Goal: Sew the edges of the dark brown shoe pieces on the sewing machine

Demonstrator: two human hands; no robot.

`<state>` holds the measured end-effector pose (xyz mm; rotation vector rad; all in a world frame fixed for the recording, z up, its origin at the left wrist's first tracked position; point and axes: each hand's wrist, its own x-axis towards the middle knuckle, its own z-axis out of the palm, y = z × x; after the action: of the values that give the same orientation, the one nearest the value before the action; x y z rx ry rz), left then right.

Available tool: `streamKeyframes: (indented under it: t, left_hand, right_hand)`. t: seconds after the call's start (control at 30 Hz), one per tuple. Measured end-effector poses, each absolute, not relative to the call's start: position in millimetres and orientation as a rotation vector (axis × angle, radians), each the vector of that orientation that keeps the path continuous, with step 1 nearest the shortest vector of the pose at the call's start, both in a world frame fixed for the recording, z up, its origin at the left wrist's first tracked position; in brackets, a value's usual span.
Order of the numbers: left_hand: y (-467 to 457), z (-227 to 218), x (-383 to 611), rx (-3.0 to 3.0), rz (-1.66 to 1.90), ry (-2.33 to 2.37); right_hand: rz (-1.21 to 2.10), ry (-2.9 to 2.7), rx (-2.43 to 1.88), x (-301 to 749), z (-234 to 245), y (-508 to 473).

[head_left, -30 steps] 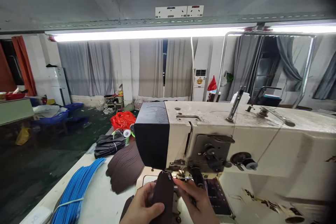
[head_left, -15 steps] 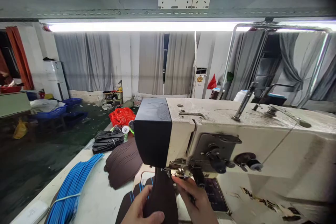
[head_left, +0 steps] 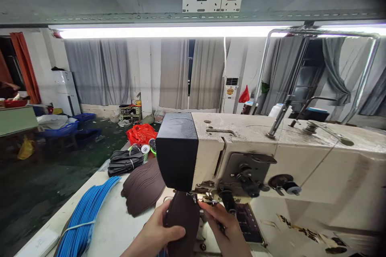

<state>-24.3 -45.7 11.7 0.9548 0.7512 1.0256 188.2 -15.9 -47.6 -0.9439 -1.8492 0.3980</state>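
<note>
A dark brown fabric piece point(head_left: 183, 217) is held up under the head of a cream sewing machine point(head_left: 271, 160), right at the needle area. My left hand point(head_left: 157, 235) grips the piece from the left, thumb across its front. My right hand point(head_left: 224, 227) is on the right side of the piece, fingers pinched near the presser foot point(head_left: 208, 200); what its fingertips hold is too small to make out. The machine's black end cover point(head_left: 177, 150) hangs just above both hands.
On the white table point(head_left: 114, 225) lie a stack of brown cut pieces point(head_left: 143, 186), a bundle of blue cord point(head_left: 86, 219), a tied black bundle point(head_left: 125, 161), thread spools point(head_left: 144, 148) and a red bag point(head_left: 141, 133). A thread stand frame point(head_left: 316, 34) rises behind the machine.
The brown piece and my left hand have shifted slightly at the needle, with my thumb now across the front. The view has dropped and steadied a little. My right hand stays by the presser foot.
</note>
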Motion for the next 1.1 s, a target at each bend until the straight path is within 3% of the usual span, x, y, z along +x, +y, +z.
streamKeyframes:
  t: [0.27,1.1]
  left_hand:
    - [-39.7,4.7,-13.3,1.007,0.996,0.982]
    - [8.5,9.0,6.6,0.980,1.219,0.998]
  right_hand:
    - [0.394,-1.838,-0.957,185.7,-49.0,-15.0]
    - [0.411,-1.799,-0.972,180.7,-37.9,-21.0]
